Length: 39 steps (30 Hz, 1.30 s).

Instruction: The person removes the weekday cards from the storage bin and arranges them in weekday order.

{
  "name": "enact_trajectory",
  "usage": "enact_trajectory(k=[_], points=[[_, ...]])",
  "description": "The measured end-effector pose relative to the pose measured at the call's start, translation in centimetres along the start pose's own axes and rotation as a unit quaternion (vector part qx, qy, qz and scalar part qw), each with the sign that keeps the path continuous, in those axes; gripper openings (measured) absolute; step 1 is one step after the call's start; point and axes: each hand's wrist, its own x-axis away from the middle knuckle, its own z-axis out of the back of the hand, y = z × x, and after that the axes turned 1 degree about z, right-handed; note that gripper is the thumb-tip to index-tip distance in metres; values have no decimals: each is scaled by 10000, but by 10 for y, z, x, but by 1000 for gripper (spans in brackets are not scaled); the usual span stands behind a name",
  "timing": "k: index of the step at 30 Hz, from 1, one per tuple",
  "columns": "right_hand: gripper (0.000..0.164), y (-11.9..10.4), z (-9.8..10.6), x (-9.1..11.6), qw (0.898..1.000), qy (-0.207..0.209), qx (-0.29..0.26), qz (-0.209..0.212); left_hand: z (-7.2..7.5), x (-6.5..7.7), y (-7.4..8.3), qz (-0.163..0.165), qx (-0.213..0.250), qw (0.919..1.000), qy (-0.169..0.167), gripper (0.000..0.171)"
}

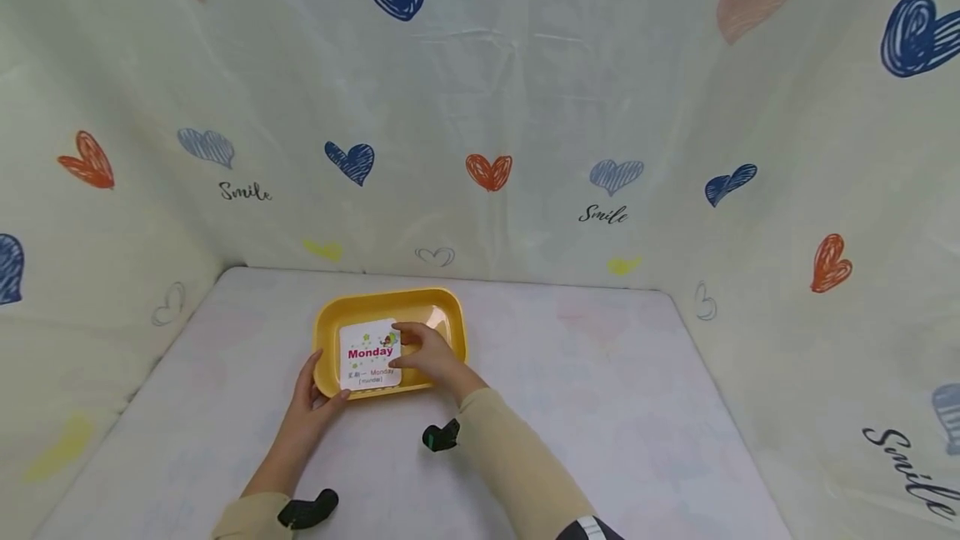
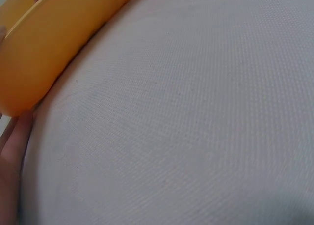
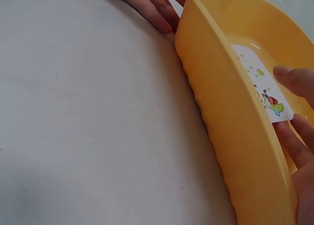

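Note:
A yellow tray [image 1: 435, 298] with a rounded rim sits on the white table. Inside it, toward its left half, is a white card [image 1: 367, 336] printed "Monday", with a small cartoon picture at its upper right corner. My left hand [image 1: 311, 411] grips the tray's near left corner, with fingers against its outer wall. My right hand [image 1: 435, 357] reaches over the near rim and holds the card by its right edge. In the right wrist view, one fingertip [image 3: 283, 71] lies over the card's face while others are at its edge. The left wrist view shows mostly tray wall [image 2: 54, 43] and cloth.
White cloth covers the table [image 1: 585, 407], with its back edge close behind the tray. Pale curtains [image 1: 540, 107] printed with hearts and "Smile" rise at the back and both sides. A black wrist device [image 1: 309, 510] is strapped at the left sleeve, another [image 1: 441, 436] at the right.

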Motion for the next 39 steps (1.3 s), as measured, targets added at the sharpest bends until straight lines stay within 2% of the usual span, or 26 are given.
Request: enact_trajectory(k=[8,12,16,24,28,35,39], points=[[43,-1,-4,-3,9995,181,-254,12,0,-5,-2,120,-110,9997,172,96],[36,-1,-5,-3,9993,128,-344,-88,1,-6,-1,262,-105,9995,131,97],[30,-2,-5,-3,9996,51,-291,23,2,-7,1,296,-6,9996,40,99],[34,-1,-11,-5,9998,-87,84,133,6,-4,3,146,-18,9998,-166,97],[33,-2,-12,-2,9999,14,107,119,6,-3,2,112,-14,9998,-178,95],[35,2,-14,0,9997,209,-45,-137,2,-1,0,-153,99,9997,-167,96],[35,2,-12,1,9996,264,-35,-17,1,-2,0,-137,100,9997,-197,95]])
